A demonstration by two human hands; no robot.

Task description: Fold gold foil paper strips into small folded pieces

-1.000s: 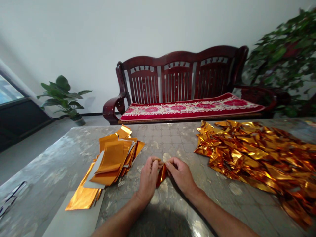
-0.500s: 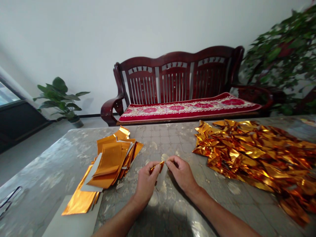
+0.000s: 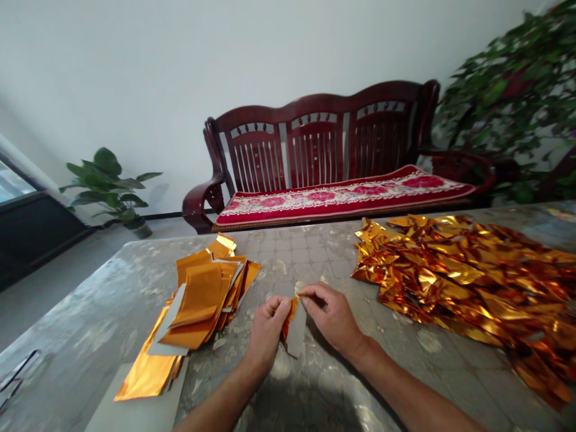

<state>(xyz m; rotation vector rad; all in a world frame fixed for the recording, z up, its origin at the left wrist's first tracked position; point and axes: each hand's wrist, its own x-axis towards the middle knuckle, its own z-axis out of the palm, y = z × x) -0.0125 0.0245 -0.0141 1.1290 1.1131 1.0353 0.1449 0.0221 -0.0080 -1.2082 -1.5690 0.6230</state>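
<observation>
Between my hands is a small sheet of gold foil paper (image 3: 296, 336), its pale grey back facing up and a gold folded strip along its left side. My left hand (image 3: 266, 327) is closed on the gold edge, thumb on top. With thumb and forefinger, my right hand (image 3: 330, 315) pinches the sheet's far tip. Left of my hands lies a loose stack of flat gold foil sheets (image 3: 200, 300), some with grey backs showing. On the right spreads a large heap of folded gold foil pieces (image 3: 454, 282).
The table (image 3: 252, 384) has a patterned grey cover. A pale board (image 3: 135, 414) lies under the stack's near end, and glasses (image 3: 18, 375) rest at the left edge. Beyond stand a dark wooden bench (image 3: 315, 144), a potted plant (image 3: 112, 186) and a leafy plant (image 3: 517, 96).
The paper between my hands has turned so more of its grey back and gold fold show below my fingers. My right fingertips have moved slightly left onto its tip.
</observation>
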